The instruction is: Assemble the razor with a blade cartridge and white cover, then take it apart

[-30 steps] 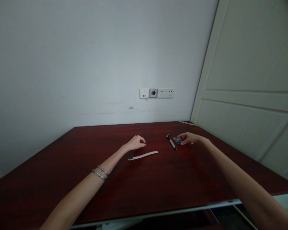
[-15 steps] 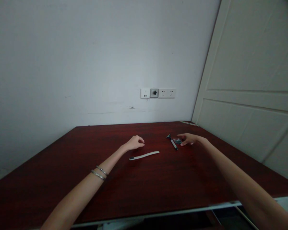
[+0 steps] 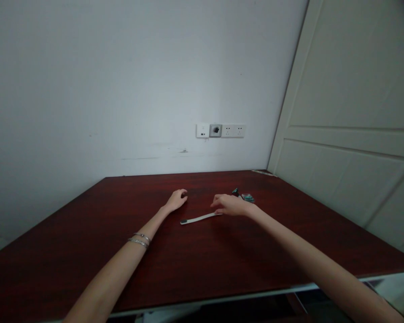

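Note:
A white toothbrush (image 3: pixel 198 218) lies flat on the dark red table (image 3: pixel 195 264), its dark bristle end pointing left. My right hand (image 3: pixel 229 205) rests over the toothbrush's right end, fingers curled down onto the handle tip. Behind that hand lies a razor (image 3: pixel 235 192), mostly hidden, and a small teal cartridge case (image 3: pixel 248 197) beside it. My left hand (image 3: pixel 177 199) sits loosely curled on the table just above the toothbrush's left end, holding nothing that I can see. Two silver bracelets (image 3: pixel 139 240) ring my left wrist.
A white wall rises behind the table with a row of sockets (image 3: pixel 220 130). A pale panelled door (image 3: pixel 350 134) stands along the table's right side. The table's near edge has a white rim (image 3: pixel 222 300).
My right hand has let go of the cartridge case and moved left onto the toothbrush's right end. My left hand has slid a little to the left.

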`<state>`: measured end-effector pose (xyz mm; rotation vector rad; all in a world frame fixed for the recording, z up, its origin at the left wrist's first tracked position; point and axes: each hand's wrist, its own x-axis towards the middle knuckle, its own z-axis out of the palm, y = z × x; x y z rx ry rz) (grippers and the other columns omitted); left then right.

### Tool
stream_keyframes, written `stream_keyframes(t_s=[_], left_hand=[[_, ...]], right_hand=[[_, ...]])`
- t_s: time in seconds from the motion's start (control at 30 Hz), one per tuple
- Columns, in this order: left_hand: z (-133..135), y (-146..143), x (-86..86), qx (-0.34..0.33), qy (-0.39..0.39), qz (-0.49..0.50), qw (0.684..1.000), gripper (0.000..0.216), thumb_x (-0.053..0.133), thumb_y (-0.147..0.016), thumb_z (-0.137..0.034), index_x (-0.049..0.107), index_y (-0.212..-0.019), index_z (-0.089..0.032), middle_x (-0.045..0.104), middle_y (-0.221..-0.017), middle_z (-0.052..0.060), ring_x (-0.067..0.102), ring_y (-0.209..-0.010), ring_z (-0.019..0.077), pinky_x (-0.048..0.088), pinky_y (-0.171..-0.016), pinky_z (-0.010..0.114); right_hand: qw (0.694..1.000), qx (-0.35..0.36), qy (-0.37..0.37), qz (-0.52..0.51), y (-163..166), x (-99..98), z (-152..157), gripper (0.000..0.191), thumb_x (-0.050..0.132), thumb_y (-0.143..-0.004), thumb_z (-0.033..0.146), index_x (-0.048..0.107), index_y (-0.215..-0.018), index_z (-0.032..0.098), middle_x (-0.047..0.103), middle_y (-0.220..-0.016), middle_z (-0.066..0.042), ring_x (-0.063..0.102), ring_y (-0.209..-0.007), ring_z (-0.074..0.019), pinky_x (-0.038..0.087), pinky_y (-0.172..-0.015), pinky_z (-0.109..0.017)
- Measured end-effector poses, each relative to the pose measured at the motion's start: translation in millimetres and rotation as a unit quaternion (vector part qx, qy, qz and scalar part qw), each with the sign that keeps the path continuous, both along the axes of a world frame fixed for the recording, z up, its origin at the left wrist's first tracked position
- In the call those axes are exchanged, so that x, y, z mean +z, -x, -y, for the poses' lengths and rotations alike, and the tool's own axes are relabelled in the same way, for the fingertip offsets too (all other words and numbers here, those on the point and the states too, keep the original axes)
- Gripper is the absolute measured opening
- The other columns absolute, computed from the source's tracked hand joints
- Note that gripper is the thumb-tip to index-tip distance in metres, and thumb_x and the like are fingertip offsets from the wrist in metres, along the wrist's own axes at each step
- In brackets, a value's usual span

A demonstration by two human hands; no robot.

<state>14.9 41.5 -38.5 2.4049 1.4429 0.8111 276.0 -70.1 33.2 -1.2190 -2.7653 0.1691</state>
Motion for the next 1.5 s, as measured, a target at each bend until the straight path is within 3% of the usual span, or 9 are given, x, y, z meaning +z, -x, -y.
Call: stream_keyframes(t_s=[0.2, 0.67, 0.97, 1.03, 1.13, 1.33, 1.5], left_hand=[[-0.9, -0.3, -0.7, -0.006, -0.001, 0.007, 1.0, 0.031, 0.053, -0.076, -0.023, 0.061, -0.105, -0.013, 0.064, -0.104, 0.01, 0.06, -0.096, 0.0193, 0.043, -0.088, 0.028], [-1.3, 1.1, -2.0, -0.001, -0.016, -0.01, 1.0, 0.031, 0.052, -0.076, -0.022, 0.062, -0.103, -0.011, 0.064, -0.105, 0.011, 0.059, -0.097, 0.0203, 0.043, -0.088, 0.029], [-1.9, 7.1, -7.4, 0.001, -0.004, 0.055, 0.998, 0.027, 0.05, -0.077, -0.02, 0.063, -0.1, -0.013, 0.065, -0.105, 0.009, 0.059, -0.098, 0.0188, 0.043, -0.09, 0.03], [-1.0, 8.0, -7.2, 0.0, 0.004, 0.073, 0.997, 0.027, 0.051, -0.076, -0.019, 0.063, -0.099, -0.013, 0.065, -0.105, 0.009, 0.059, -0.098, 0.0183, 0.043, -0.091, 0.029], [1.3, 7.7, -5.6, 0.004, 0.01, 0.08, 0.997, 0.027, 0.052, -0.075, -0.019, 0.064, -0.099, -0.014, 0.065, -0.105, 0.009, 0.06, -0.099, 0.0182, 0.043, -0.091, 0.028], [2.8, 5.7, -5.2, 0.013, 0.001, 0.072, 0.997, 0.027, 0.051, -0.074, -0.016, 0.065, -0.098, -0.013, 0.066, -0.103, 0.01, 0.06, -0.096, 0.0189, 0.044, -0.091, 0.029], [1.7, 6.2, -6.7, 0.011, -0.004, 0.069, 0.998, 0.028, 0.051, -0.074, -0.017, 0.064, -0.099, -0.013, 0.065, -0.104, 0.01, 0.06, -0.097, 0.0188, 0.043, -0.091, 0.03]], right_hand=[[0.998, 0.006, -0.008, 0.055, 13.8, -8.4, 3.7, 0.036, 0.054, -0.08, 0.038, 0.06, -0.111, 0.023, 0.055, -0.111, -0.008, 0.057, -0.095, -0.0221, 0.044, -0.072, -0.028], [0.995, -0.003, -0.036, 0.091, 27.4, -12.3, 7.0, 0.019, 0.05, -0.082, 0.027, 0.066, -0.089, 0.021, 0.062, -0.099, -0.006, 0.061, -0.082, -0.0179, 0.041, -0.065, -0.023], [0.998, -0.015, -0.031, 0.05, 23.7, -6.0, 14.0, 0.02, 0.053, -0.078, 0.03, 0.067, -0.087, 0.02, 0.066, -0.093, -0.007, 0.061, -0.084, -0.02, 0.042, -0.066, -0.023], [0.998, -0.047, -0.037, 0.014, 14.8, -3.5, 14.2, 0.021, 0.053, -0.077, 0.031, 0.068, -0.087, 0.02, 0.067, -0.093, -0.006, 0.061, -0.084, -0.02, 0.042, -0.067, -0.023], [0.985, -0.153, -0.047, -0.058, -10.7, 1.2, 10.6, 0.023, 0.053, -0.076, 0.034, 0.069, -0.086, 0.02, 0.068, -0.089, -0.006, 0.062, -0.08, -0.0192, 0.042, -0.065, -0.023], [0.893, -0.423, -0.063, -0.14, -94.6, 1.8, 0.1, 0.026, 0.052, -0.074, 0.033, 0.071, -0.078, 0.016, 0.069, -0.071, -0.01, 0.064, -0.073, -0.0206, 0.042, -0.061, -0.024], [0.839, -0.532, -0.05, -0.105, -144.4, -21.9, -3.2, 0.025, 0.057, -0.069, 0.032, 0.07, -0.081, 0.015, 0.068, -0.083, -0.015, 0.064, -0.081, -0.0269, 0.045, -0.063, -0.028]])
